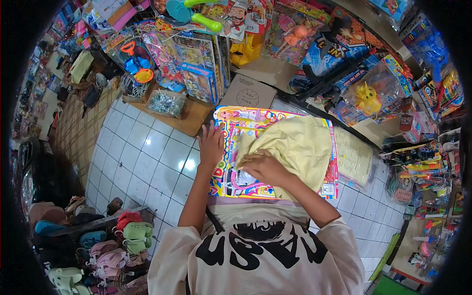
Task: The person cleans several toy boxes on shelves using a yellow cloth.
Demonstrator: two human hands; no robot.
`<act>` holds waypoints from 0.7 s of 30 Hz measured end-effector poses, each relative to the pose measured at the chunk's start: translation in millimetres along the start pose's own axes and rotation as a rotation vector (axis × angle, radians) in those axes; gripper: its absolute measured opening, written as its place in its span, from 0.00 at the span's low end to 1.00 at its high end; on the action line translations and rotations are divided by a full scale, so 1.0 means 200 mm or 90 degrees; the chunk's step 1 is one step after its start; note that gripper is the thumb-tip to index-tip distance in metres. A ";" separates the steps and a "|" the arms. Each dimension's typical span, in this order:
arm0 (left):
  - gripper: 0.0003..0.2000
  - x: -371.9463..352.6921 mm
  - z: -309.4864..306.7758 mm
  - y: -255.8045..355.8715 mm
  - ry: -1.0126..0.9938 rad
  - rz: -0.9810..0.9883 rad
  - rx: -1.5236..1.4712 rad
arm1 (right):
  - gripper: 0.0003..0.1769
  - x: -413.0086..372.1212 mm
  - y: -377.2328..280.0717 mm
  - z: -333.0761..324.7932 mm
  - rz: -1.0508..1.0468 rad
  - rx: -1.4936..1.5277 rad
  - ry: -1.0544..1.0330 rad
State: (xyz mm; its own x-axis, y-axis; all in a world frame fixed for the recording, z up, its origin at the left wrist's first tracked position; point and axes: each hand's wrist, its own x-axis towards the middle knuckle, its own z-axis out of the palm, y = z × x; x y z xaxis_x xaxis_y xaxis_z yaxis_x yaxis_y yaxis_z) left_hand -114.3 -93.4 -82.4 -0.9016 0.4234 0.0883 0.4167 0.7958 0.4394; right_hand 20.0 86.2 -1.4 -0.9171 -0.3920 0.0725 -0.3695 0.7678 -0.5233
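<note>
A colourful toy package (228,189) with a cartoon girl printed at its top lies in front of my torso. Over its middle and right side is spread a crumpled pale yellow cloth (307,147). On the package's left edge rests my left hand (211,145), fingers apart and holding nothing. My right hand (265,167) is on the cloth's left part, its fingers bent and pressed together on the fabric. Below that hand, part of a pink-edged item shows on the package.
Beyond the package lies a brown clock box (243,92). A bag of small items (166,104) sits on a wooden board (189,120). Packaged toys hang ahead and right; sandals (137,231) fill a rack at lower left. White tiles (164,152) cover the floor.
</note>
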 end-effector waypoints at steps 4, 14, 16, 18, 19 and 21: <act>0.20 0.00 -0.01 0.02 -0.008 -0.005 0.003 | 0.11 0.06 0.00 -0.03 -0.036 0.118 0.110; 0.20 -0.01 0.02 0.01 0.001 -0.004 -0.020 | 0.15 0.19 0.03 0.04 -0.003 0.074 -0.104; 0.20 0.00 0.02 0.02 0.011 -0.003 -0.036 | 0.15 0.23 0.04 0.04 -0.081 0.033 -0.043; 0.20 0.01 0.02 0.01 0.007 -0.001 -0.029 | 0.15 0.24 0.07 0.12 -0.181 -0.048 0.051; 0.20 0.01 0.01 0.01 0.006 -0.001 -0.025 | 0.15 0.23 0.09 0.16 -0.178 -0.029 0.036; 0.20 0.01 0.01 0.02 -0.005 -0.012 -0.014 | 0.14 0.21 0.09 0.17 -0.172 0.006 0.000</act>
State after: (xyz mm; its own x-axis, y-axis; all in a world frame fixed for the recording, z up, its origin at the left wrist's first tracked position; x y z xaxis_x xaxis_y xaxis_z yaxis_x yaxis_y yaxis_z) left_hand -114.5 -88.6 -81.6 -0.9083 0.4120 0.0730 0.3970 0.7935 0.4611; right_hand -20.5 65.4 -36.5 -0.7851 -0.5822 0.2110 -0.6000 0.6306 -0.4923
